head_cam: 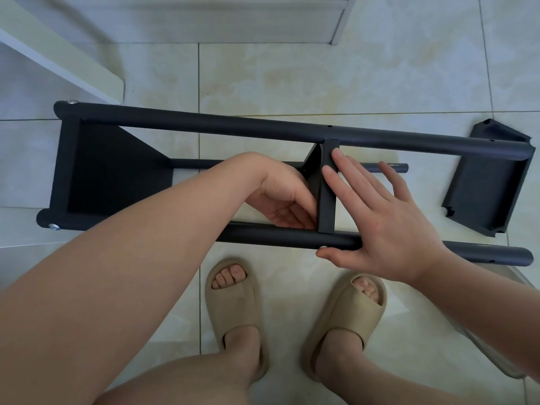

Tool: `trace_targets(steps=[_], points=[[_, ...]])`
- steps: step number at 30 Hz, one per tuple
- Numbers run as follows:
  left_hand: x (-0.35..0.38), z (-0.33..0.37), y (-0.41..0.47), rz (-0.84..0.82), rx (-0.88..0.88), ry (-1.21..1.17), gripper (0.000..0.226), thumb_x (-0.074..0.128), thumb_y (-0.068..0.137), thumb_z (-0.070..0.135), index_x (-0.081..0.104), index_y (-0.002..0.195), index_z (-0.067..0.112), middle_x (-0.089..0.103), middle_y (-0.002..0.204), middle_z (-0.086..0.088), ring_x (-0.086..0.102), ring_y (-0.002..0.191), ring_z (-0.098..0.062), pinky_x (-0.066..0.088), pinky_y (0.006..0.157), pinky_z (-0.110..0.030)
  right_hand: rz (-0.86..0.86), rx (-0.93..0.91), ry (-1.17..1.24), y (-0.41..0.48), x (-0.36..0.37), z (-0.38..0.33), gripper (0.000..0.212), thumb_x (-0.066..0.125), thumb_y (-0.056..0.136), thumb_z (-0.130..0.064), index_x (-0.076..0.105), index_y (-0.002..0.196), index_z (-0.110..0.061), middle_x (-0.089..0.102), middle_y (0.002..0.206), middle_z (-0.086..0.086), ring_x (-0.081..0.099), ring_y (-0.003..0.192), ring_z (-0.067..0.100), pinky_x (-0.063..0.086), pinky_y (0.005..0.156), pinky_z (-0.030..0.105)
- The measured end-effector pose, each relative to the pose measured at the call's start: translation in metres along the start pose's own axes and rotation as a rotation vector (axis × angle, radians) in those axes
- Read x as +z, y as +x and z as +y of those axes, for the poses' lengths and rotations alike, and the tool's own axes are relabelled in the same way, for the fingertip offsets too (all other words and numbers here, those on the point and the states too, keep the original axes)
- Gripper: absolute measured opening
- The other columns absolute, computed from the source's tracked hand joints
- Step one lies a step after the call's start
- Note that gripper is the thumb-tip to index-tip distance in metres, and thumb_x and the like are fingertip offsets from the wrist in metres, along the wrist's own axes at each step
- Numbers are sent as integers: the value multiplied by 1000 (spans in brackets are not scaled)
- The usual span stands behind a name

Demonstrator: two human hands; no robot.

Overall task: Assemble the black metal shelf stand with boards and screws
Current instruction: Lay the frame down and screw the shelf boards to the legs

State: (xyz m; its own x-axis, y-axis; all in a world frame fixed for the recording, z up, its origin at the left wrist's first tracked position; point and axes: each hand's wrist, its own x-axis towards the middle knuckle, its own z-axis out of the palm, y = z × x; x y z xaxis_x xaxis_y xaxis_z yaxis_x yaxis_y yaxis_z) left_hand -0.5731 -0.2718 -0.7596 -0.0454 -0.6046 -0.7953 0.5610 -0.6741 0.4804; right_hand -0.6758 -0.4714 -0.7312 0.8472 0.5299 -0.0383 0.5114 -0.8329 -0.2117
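The black shelf frame (pixel 204 124) lies on its side on the tiled floor (pixel 292 83). My left hand (pixel 280 197) reaches inside, fingers curled against the middle board (pixel 327 188); its grip cannot be told. My right hand (pixel 388 220) lies flat and open, pressing board and near tube (pixel 277 239). A loose board (pixel 488 182) lies rightmost.

Long round black metal tubes (pixel 204 122) of the stand: matt, smooth coating. Flat black metal shelf board (pixel 488 185): same dull finish. Small silvery screw head (pixel 54 227) was shiny. Pale glazed floor tiles (pixel 292 83) looked glossy. Beige foam-like slippers (pixel 233 305): matt.
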Motion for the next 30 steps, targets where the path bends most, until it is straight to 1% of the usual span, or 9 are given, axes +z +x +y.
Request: trace_targets(steps=[5,9,11,14,17,21,25,27,30], points=[[1,1,3,29,10,24,11,63,93,5,71,89,11,70,76,-1,65,69,-11,53,66,-20,-5,1,5,0,-1,0,104,45,84,-80,26,159,-11,14,169,8,25,153,23,19,121,58],[0,3,-1,15,30,-24,15,61,91,-3,70,94,8,70,88,-6,66,80,-14,52,80,-25,-9,-3,2,0,-1,-1,104,45,84,-80,26,159,-11,13,169,8,26,152,24,21,120,59],[0,3,-2,8,26,-23,15,60,92,2,71,95,12,72,93,-4,67,84,-14,51,84,-27,-7,0,6,0,-1,-1,104,46,83,-80,27,159,-11,14,168,8,28,152,24,21,120,59],[0,4,-1,53,4,64,10,64,93,13,73,91,18,73,88,2,64,78,-10,46,69,-21,-3,7,6,0,-1,-1,104,49,82,-79,28,158,-10,15,168,8,29,151,24,22,119,60],[2,4,1,53,-18,81,7,65,93,10,70,91,14,70,80,1,60,67,-8,37,59,-18,1,4,5,0,-1,-1,104,48,83,-79,28,158,-10,15,168,8,28,151,24,22,120,60],[2,6,2,33,9,48,12,65,90,1,70,87,11,69,78,-2,61,66,-9,41,61,-19,6,-1,4,0,-1,-1,104,48,83,-79,28,159,-11,15,168,8,28,152,24,22,120,59],[-1,6,-1,22,18,-1,15,62,90,-1,71,91,11,71,90,-4,66,79,-12,46,74,-23,1,-2,1,0,-1,0,104,46,84,-80,26,159,-12,14,169,8,27,152,23,22,120,59],[-2,5,-1,27,4,18,13,63,92,6,73,91,15,73,90,-1,66,79,-11,48,71,-21,3,-3,1,0,0,-1,103,46,84,-80,26,159,-11,14,168,8,27,152,24,22,120,59],[1,5,1,47,-33,59,10,65,93,10,72,88,15,71,79,2,63,68,-8,49,59,-16,7,-1,0,1,-1,-1,104,47,84,-79,28,159,-10,15,168,8,27,152,24,22,120,59]])
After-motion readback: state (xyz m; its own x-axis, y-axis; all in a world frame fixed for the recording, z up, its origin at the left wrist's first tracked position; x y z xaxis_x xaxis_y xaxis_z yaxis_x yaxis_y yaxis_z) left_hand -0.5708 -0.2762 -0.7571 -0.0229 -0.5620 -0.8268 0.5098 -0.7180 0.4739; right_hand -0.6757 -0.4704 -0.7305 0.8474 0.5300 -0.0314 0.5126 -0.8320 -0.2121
